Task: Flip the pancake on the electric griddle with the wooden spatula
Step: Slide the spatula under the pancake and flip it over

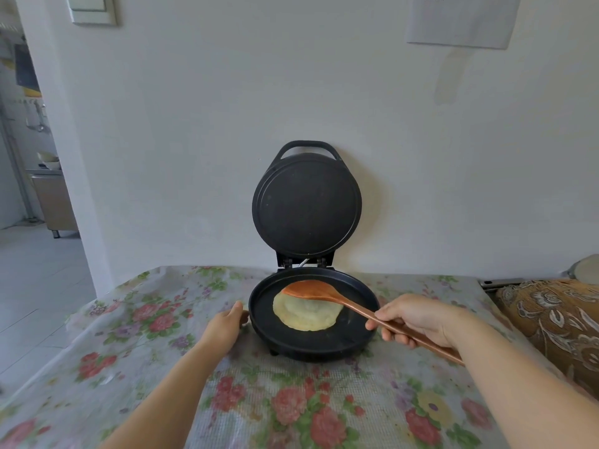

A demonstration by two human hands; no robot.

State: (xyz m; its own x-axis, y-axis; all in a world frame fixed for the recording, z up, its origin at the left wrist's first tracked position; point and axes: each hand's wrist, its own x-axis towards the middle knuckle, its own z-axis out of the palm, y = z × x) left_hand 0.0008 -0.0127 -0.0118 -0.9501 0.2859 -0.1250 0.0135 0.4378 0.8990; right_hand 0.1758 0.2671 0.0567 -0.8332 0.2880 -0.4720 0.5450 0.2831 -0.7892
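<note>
Both hands are at the electric griddle (313,346). On the right, the right hand (418,319) is closed around the handle of the wooden spatula (327,294), fingers curled under the shaft and the thumb along its top; the handle's end sticks out past the wrist toward the near right. From that grip the spatula runs up and to the left, and its broad blade lies over the far edge of the pancake (306,312). Whether the blade rests on the pancake or hovers just above it cannot be told from this angle.

On the left, the left hand (227,324) is set against the griddle's left rim, fingers bent around the edge at a small side tab, holding the base.

The pancake, pale yellow and roughly round, lies flat in the lower cooking plate, a little left of centre, with bare black plate around it on the near and right sides. The griddle's lid (306,202) stands open and upright behind the base, hinged at the far side, its dark inner plate facing the camera and leaning close to the white wall (194,124).

The griddle sits on a table covered with a floral tablecloth (155,319) under a clear sheet. At the far right edge lies a brown patterned cushion (551,319). A doorway opens at the far left.
</note>
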